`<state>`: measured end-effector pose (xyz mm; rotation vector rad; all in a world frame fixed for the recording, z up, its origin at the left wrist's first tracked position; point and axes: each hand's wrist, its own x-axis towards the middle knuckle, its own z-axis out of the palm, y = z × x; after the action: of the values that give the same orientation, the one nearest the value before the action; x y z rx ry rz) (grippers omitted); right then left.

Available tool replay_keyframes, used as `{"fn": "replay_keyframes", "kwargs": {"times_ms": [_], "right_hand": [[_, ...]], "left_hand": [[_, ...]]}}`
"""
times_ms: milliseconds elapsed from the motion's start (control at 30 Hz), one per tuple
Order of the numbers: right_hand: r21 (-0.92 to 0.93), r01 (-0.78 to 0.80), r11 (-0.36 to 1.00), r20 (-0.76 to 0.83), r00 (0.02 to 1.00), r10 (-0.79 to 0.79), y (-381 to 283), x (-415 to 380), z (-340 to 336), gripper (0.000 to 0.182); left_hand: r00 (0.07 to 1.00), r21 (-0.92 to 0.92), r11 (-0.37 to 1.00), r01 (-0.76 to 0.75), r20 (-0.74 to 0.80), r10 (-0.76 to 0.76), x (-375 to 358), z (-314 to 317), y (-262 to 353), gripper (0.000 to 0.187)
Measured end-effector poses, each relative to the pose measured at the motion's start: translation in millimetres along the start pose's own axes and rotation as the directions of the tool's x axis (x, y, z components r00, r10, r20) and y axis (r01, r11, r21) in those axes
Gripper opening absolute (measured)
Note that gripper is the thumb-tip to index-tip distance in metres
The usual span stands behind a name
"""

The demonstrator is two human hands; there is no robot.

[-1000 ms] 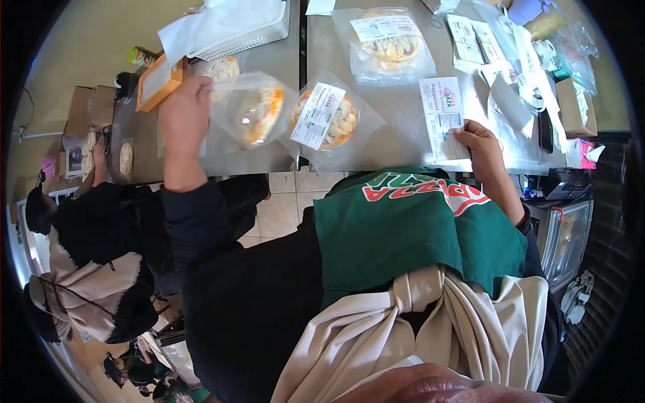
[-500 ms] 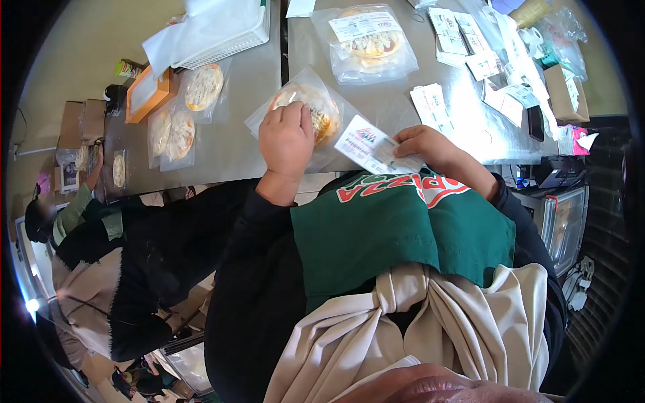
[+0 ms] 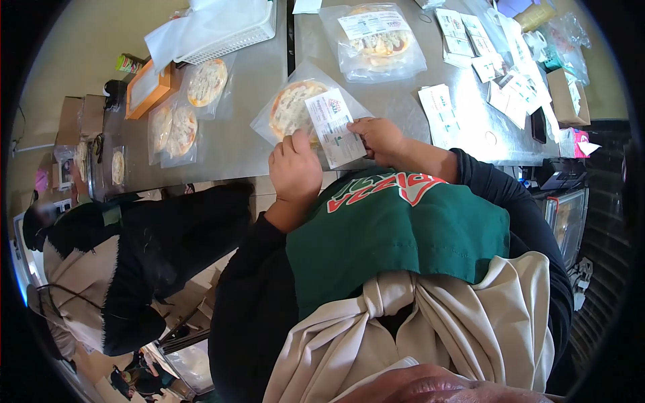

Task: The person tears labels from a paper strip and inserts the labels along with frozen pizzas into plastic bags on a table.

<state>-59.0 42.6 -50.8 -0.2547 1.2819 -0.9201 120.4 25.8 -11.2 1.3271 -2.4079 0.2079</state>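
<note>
A pizza in a clear plastic bag (image 3: pixel 289 111) lies on the metal table in front of me. My right hand (image 3: pixel 379 140) pinches the right edge of a printed white label (image 3: pixel 334 127), which is tilted over the right part of that bag. At the bag's near edge is my left hand (image 3: pixel 294 166), its fingers bent and close together near the label's left side. Its fingertips touch the bag's edge; whether they pinch the plastic is hard to see.
Bagged pizzas with a label (image 3: pixel 376 43) lie at the back. More bagged pizzas (image 3: pixel 180 131) are on the left by an orange box (image 3: pixel 149 91) and a white basket (image 3: pixel 235 40). Label stacks (image 3: pixel 440 114) lie right. Another person (image 3: pixel 141 255) stands at the left.
The label has swung left and more upright, over the bagged pizza, with my right hand moving left. My left hand has drawn back from the pizza's top to the bag's near edge.
</note>
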Motion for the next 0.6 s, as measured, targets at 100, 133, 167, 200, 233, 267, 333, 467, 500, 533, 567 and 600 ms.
{"fn": "replay_keyframes", "kwargs": {"times_ms": [100, 133, 167, 200, 233, 267, 333, 467, 500, 533, 567, 600], "right_hand": [[0.093, -0.011, 0.996, 0.058, 0.998, 0.005, 5, 10, 11, 0.017], [0.124, -0.004, 0.992, 0.067, 0.998, -0.004, 5, 12, 17, 0.017], [0.166, 0.002, 0.986, 0.127, 0.992, -0.023, 4, 15, 22, 0.017], [0.208, 0.007, 0.978, 0.184, 0.982, -0.046, 1, 16, 27, 0.017], [0.253, 0.007, 0.968, 0.238, 0.969, -0.069, -2, 16, 30, 0.017], [0.172, -0.014, 0.985, 0.277, 0.96, -0.035, -5, 13, 29, 0.019], [0.011, -0.044, 0.999, 0.345, 0.938, 0.037, -16, 5, 25, 0.024], [-0.451, 0.128, 0.883, 0.334, 0.942, 0.034, -59, -44, -23, 0.025], [-0.549, 0.177, 0.817, 0.29, 0.957, -0.013, -69, -54, -40, 0.024], [-0.6, 0.201, 0.774, 0.197, 0.975, -0.1, -77, -65, -58, 0.022], [-0.684, 0.21, 0.698, 0.084, 0.974, -0.211, -81, -71, -83, 0.022], [-0.761, 0.176, 0.625, -0.04, 0.948, -0.316, -84, -72, -113, 0.024]], "left_hand": [[0.998, -0.041, 0.998, -0.054, -0.044, 0.053, -6, -1, -2, 0.021], [0.997, -0.045, 0.997, -0.061, -0.055, 0.059, -8, 2, -3, 0.02], [0.996, -0.05, 0.996, -0.069, -0.065, 0.066, -10, 3, -3, 0.02], [0.996, -0.059, 0.996, -0.073, -0.064, 0.069, -10, 2, -3, 0.019], [0.995, -0.071, 0.994, -0.078, -0.061, 0.073, -10, 2, -2, 0.019], [0.995, -0.084, 0.993, -0.082, -0.058, 0.077, -10, 1, -1, 0.018], [0.994, -0.087, 0.991, -0.103, -0.047, 0.1, -10, 3, -4, 0.018], [0.987, -0.07, 0.985, -0.157, 0.009, 0.158, -14, 2, -6, 0.019], [0.988, -0.052, 0.987, -0.155, 0.005, 0.156, -17, 2, -6, 0.019], [0.987, -0.038, 0.987, -0.159, -0.004, 0.159, -19, 4, -7, 0.019], [0.985, -0.031, 0.984, -0.173, -0.02, 0.173, -18, 7, -6, 0.02], [0.99, -0.001, 0.99, -0.143, 0.003, 0.143, -19, 9, -5, 0.02]]}}
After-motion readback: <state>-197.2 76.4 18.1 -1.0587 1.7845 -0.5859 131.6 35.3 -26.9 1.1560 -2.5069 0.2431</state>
